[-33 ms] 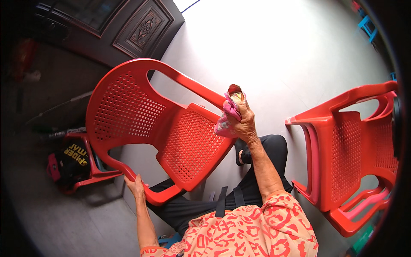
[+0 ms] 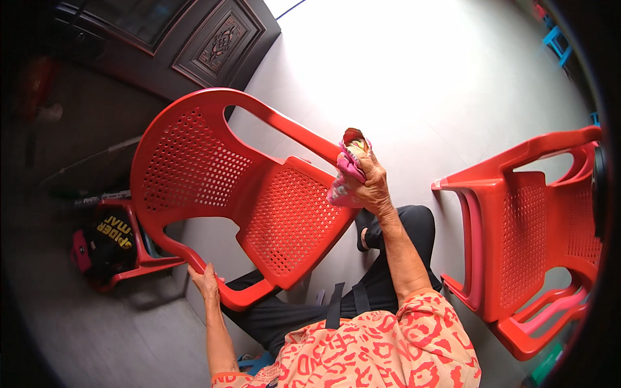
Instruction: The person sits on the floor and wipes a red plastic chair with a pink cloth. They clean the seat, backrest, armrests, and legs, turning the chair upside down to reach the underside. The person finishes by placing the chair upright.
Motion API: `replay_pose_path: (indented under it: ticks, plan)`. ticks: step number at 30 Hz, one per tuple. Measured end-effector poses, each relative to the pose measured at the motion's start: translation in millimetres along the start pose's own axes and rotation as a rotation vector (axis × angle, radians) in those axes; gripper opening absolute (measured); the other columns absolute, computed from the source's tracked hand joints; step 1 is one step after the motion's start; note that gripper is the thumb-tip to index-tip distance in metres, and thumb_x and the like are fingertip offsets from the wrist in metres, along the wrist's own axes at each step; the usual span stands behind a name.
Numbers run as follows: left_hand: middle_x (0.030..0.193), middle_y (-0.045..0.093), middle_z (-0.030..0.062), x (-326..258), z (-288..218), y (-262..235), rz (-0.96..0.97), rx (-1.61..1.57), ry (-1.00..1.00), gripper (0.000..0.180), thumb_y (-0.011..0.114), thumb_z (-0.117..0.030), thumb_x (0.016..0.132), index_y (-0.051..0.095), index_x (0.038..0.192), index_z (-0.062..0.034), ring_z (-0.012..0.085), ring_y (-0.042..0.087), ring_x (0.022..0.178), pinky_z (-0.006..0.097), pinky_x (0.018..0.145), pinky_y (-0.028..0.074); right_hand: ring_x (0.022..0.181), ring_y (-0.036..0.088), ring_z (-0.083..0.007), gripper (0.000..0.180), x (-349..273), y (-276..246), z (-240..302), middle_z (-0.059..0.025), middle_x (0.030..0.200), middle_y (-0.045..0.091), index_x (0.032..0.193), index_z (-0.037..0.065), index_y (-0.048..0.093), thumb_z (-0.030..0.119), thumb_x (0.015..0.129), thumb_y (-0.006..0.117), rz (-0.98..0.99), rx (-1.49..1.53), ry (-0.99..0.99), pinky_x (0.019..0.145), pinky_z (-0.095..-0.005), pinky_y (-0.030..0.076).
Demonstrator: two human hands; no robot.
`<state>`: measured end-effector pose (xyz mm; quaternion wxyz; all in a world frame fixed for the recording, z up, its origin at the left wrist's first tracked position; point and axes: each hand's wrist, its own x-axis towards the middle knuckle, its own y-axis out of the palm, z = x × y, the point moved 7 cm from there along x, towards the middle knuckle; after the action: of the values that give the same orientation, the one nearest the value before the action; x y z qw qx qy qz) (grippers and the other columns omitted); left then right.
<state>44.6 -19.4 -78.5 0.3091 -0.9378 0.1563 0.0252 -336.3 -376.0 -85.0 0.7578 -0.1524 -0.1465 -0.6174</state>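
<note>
A red plastic armchair [image 2: 284,223] with a perforated seat and back lies tilted in front of me, its backrest to the left. My left hand [image 2: 206,283] is closed round its near armrest, the thumb on top and some fingers hidden beneath. My right hand [image 2: 374,184] is closed on a bunched pink patterned cloth [image 2: 350,169], which has darker red and yellowish parts at its top. That cloth lies against the front end of the far armrest, beside the seat's front corner.
Stacked red and pink armchairs [image 2: 524,239] stand close on my right. At left, a red chair [image 2: 152,264] bears a black bag [image 2: 110,242] with yellow lettering. A dark carved door [image 2: 220,45] is at the far left; a blue stool [image 2: 556,44] stands far right.
</note>
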Motion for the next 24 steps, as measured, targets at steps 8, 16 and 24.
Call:
replay_pose_path:
  ticks: [8, 16, 24]
  plan:
    - [0.082, 0.05, 0.0072, -6.9, -4.2, -6.3, -0.008, 0.013, -0.008, 0.061, 0.06, -0.004, 0.08, 0.034, 0.135, -0.0081, 0.0159, 0.051, 0.053, 0.031, 0.038, 0.05, 0.09, 0.06, -0.0426, 0.027, 56.8, 44.8, 16.8, -0.0224, 0.098, 0.063, 0.109, 0.007, 0.06, 0.016, 0.084, 0.059, 0.53, -0.416, 0.179, 0.078, -0.0479, 0.048]
    - [0.079, 0.049, 0.0063, -4.2, -0.7, -0.3, 0.002, -0.029, -0.038, 0.062, 0.059, -0.003, 0.079, 0.033, 0.135, -0.0105, 0.016, 0.049, 0.051, 0.032, 0.036, 0.049, 0.098, 0.062, -0.0368, 0.022, 134.7, 150.9, 3.2, -0.0201, 0.096, 0.064, 0.107, 0.009, 0.051, 0.019, 0.088, 0.057, 0.534, -0.434, 0.052, 0.08, -0.05, 0.048]
    - [0.078, 0.052, 0.0084, -0.1, 6.9, -3.4, -0.062, 0.006, -0.05, 0.062, 0.059, -0.003, 0.079, 0.032, 0.134, -0.007, 0.0171, 0.052, 0.051, 0.031, 0.037, 0.05, 0.086, 0.064, -0.0252, 0.04, 136.1, 129.1, -23.2, -0.0129, 0.093, 0.067, 0.103, 0.003, 0.06, 0.016, 0.066, 0.068, 0.753, -0.024, 0.446, 0.074, -0.0377, 0.05]
